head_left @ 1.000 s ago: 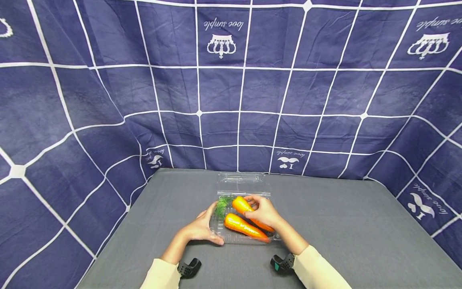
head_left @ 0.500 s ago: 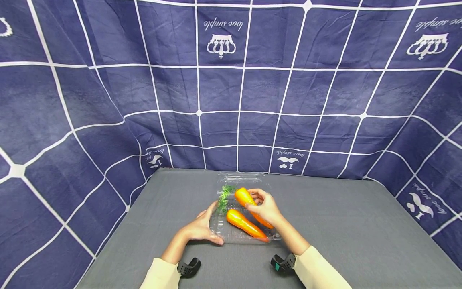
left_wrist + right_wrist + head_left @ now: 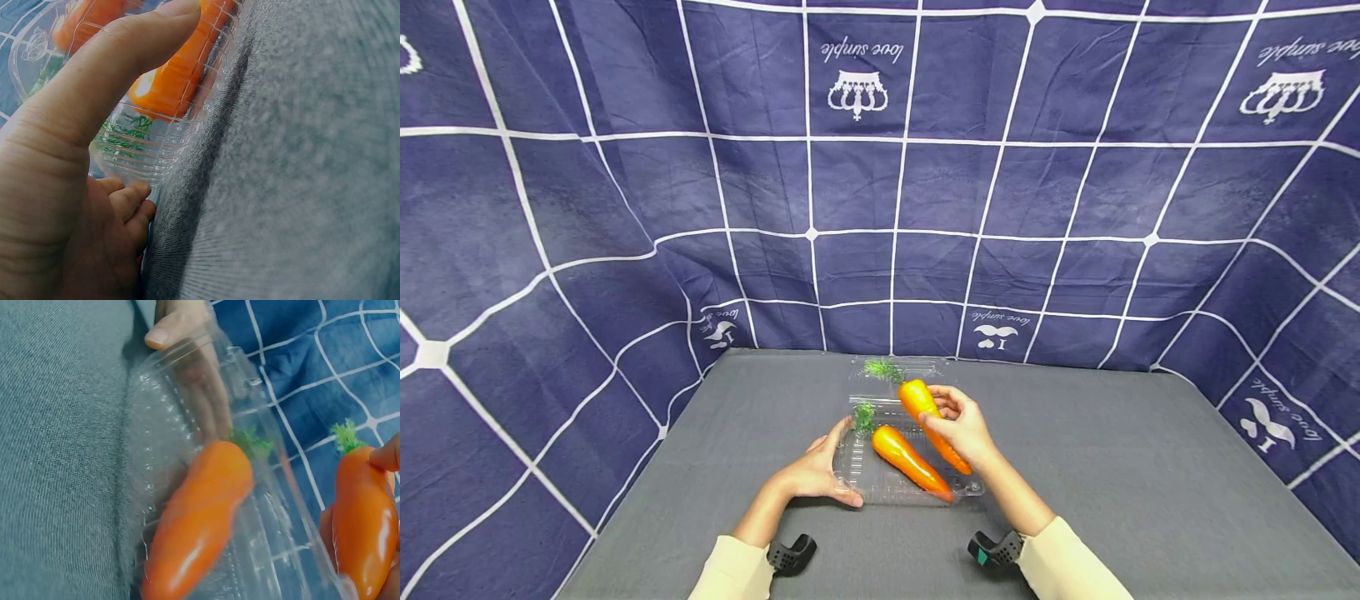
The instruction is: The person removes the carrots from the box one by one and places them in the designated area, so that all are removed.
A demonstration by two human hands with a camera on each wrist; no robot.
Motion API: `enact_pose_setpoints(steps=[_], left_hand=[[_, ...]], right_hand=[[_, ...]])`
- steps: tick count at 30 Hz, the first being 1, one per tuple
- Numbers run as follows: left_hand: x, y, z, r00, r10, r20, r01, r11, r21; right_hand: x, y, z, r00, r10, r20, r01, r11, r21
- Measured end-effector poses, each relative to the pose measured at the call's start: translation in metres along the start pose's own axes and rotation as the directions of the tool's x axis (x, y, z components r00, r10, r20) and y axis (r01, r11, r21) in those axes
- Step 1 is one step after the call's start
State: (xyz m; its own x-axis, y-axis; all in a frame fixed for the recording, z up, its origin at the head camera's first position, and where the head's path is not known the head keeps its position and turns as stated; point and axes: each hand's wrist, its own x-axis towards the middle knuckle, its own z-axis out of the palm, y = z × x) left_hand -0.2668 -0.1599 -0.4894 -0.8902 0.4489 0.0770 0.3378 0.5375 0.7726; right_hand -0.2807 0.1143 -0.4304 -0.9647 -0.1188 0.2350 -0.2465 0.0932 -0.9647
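One orange carrot with a green leafy top is gripped by my right hand, raised over the right part of a clear plastic clamshell box. A second carrot lies inside the box, its tip toward the front right corner and its green top at the left. My left hand holds the box's left end, thumb at the front wall and fingers along the side. In the right wrist view the held carrot is apart from the carrot in the box.
The box's clear lid lies folded back behind it. Grey cloth covers the table. A dark blue curtain with white lines hangs behind and at both sides.
My right hand has lifted its carrot up and back, and its green top has moved from inside the box to over the lid. My left hand has stayed in place.
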Motion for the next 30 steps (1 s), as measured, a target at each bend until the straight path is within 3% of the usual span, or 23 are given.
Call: enact_pose_setpoints(steps=[6, 12, 22, 30], left_hand=[[0.001, -0.002, 0.001, 1.000, 0.014, -0.004, -0.014, 1.000, 0.005], [0.001, -0.003, 0.001, 1.000, 0.008, -0.008, -0.008, 1.000, -0.009], [-0.001, -0.002, 0.000, 1.000, 0.005, -0.009, -0.005, 1.000, -0.010], [-0.001, -0.001, 0.000, 1.000, 0.000, -0.006, 0.000, 1.000, -0.017]], right_hand=[[-0.007, -0.001, -0.018, 0.993, 0.042, -0.113, -0.031, 0.995, 0.099], [-0.014, 0.003, -0.038, 0.968, 0.090, -0.235, -0.055, 0.987, 0.151], [-0.024, 0.010, -0.061, 0.922, 0.154, -0.356, -0.128, 0.987, 0.098], [-0.028, 0.024, -0.072, 0.890, 0.200, -0.410, -0.176, 0.980, 0.097]])
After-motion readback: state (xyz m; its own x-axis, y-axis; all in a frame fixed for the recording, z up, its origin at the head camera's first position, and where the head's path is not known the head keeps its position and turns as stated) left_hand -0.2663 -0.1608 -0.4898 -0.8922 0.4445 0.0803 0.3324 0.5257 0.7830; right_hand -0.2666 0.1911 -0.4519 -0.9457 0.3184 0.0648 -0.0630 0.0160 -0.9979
